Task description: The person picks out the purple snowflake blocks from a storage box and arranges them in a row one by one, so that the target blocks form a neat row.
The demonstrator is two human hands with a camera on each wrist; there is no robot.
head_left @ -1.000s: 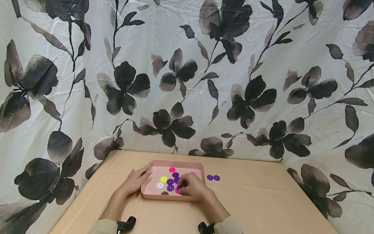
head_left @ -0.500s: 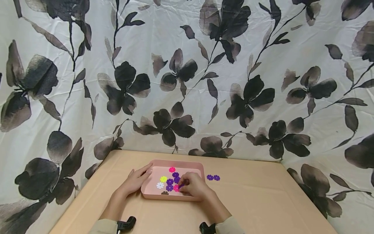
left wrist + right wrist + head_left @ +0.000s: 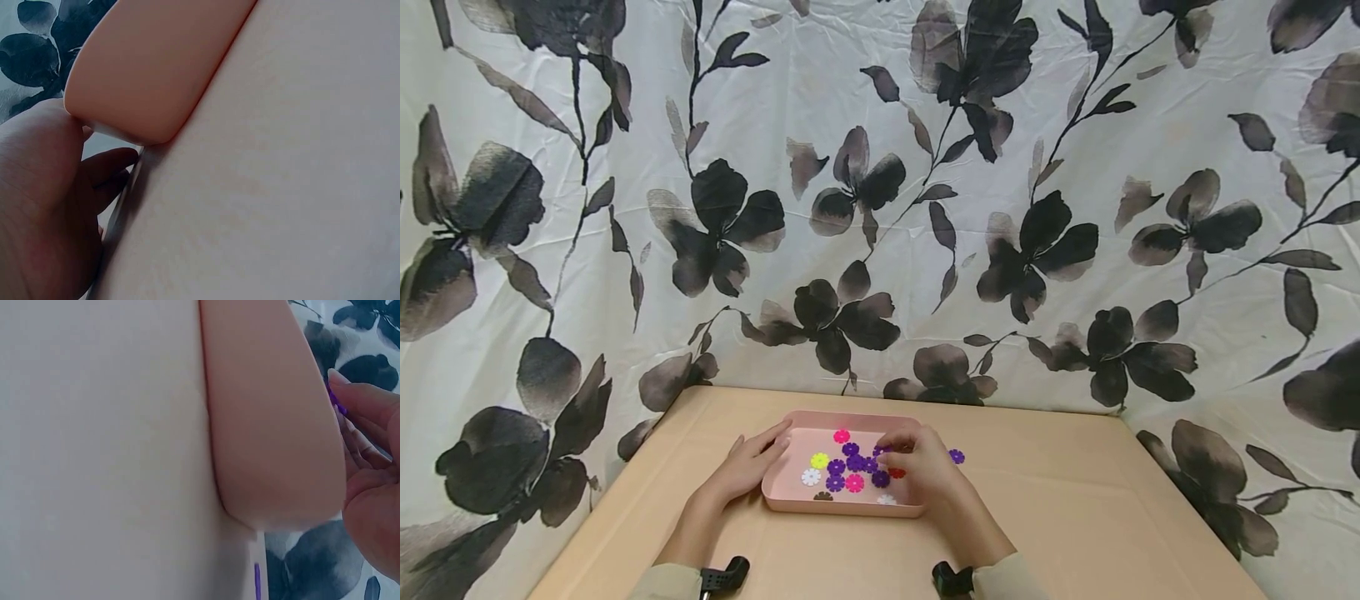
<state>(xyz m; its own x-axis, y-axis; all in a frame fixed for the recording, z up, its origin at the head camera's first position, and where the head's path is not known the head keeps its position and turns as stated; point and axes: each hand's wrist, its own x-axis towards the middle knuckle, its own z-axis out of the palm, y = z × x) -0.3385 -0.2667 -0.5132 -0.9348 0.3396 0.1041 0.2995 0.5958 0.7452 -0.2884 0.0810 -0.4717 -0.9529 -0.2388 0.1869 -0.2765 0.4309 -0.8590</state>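
Observation:
My right hand (image 3: 928, 471) is over the right part of a shallow pink tray (image 3: 838, 506), pinching a purple flower-shaped piece (image 3: 338, 401) between thumb and fingertips. Several other purple flower pieces (image 3: 836, 482) lie in the tray. Among them are pink ones (image 3: 854, 483), a yellow one (image 3: 819, 461), white ones (image 3: 810, 477), a red one (image 3: 897, 473) and a brown one (image 3: 823, 496). My left hand (image 3: 747, 468) rests against the tray's left rim with its fingers extended. In the left wrist view, the thumb side touches the tray's edge.
On the tan tabletop (image 3: 1075, 500), right of the tray, lies a purple flower piece (image 3: 956, 456); my right hand covers the spot beside it. Behind the table hangs a white cloth (image 3: 925, 250) with dark flowers.
My right hand has lifted and moved right and away from me with the purple piece, uncovering purple, red and white pieces in the tray. The left hand has stayed in place.

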